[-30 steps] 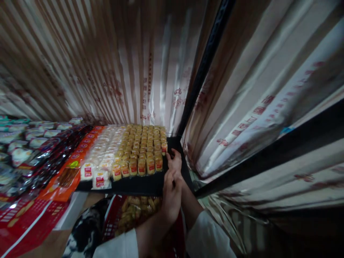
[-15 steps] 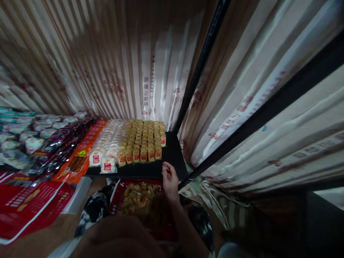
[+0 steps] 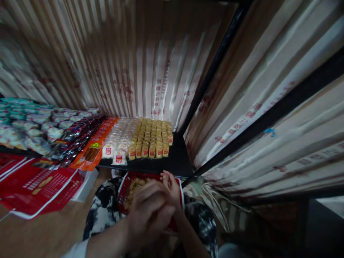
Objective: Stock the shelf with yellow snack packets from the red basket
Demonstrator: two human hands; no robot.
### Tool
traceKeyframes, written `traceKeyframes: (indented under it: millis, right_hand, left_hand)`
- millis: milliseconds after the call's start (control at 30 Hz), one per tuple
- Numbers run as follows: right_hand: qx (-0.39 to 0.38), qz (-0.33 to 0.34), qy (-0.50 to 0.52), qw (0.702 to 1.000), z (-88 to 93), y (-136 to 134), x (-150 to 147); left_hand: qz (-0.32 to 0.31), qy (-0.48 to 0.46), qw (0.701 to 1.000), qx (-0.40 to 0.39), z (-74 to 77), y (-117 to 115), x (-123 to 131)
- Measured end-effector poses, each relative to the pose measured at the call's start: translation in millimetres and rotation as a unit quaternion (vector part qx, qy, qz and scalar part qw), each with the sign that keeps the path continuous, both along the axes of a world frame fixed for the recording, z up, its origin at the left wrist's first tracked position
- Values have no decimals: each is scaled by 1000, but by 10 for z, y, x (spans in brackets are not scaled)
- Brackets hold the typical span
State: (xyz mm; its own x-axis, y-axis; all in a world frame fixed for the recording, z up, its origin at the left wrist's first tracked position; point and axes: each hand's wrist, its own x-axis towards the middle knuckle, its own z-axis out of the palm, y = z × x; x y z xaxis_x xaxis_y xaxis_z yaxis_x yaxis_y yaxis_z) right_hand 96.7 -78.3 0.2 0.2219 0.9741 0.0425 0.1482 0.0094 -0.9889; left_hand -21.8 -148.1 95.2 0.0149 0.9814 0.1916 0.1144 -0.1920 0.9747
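Striped plastic curtain (image 3: 134, 71) behind black shelf (image 3: 177, 163). Yellow snack packs (image 3: 153, 138) in tight rows on shelf; bare strip at 3 o'clock of rows, so stocking looks mostly done, some left. Red basket (image 3: 122, 195) at 6 o'clock of shelf, loose packets (image 3: 133, 186) inside. Left hand (image 3: 150, 211) blurred over basket, fingers curled, grip unclear. Right hand (image 3: 170, 188) at its 2 o'clock, fingers bent together above packets, hold unclear.

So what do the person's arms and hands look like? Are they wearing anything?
No gloves on either one. The left hand looks blurry, and its arm comes out of a white sleeve. The right hand has a bare forearm. No watch or ring shows.
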Motion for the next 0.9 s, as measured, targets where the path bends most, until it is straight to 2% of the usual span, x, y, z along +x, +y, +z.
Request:
traceKeyframes:
  millis: [67, 100, 167, 267, 333, 400, 533, 733, 833, 900]
  right_hand:
    - [8, -5, -5, 1000, 80, 80, 18]
    - [15, -6, -7, 1000, 117, 124, 30]
    - [32, -5, -13, 999, 175, 213, 56]
    - [45, -1, -44, 998, 212, 331, 100]
    - [45, 2, -69, 997, 218, 402, 126]
    - [41, 5, -89, 995, 222, 475, 142]
    - [36, 8, -117, 992, 251, 639, 129]
    - [63, 35, -154, 985, 351, 922, 17]
    - [117, 44, -237, 964, 442, 1134, -25]
    - [171, 56, -325, 928, 517, 1316, -46]
  left_hand:
    - [-37, 151, 985, 69, -198, 213, -62]
    - [-34, 240, 965, 98, -360, 331, -83]
    - [24, 384, 914, 129, -758, 567, -101]
    - [67, 495, 851, 163, -1300, 862, -63]
    - [88, 518, 832, 177, -1494, 983, 0]
    - [110, 530, 824, 170, -1553, 1039, 75]
    - [133, 536, 815, 174, -1482, 1088, 164]
    - [129, 513, 833, 163, -1419, 1311, 79]
    - [124, 497, 840, 177, -1418, 1377, 74]
    - [126, 485, 847, 175, -1398, 1388, 97]
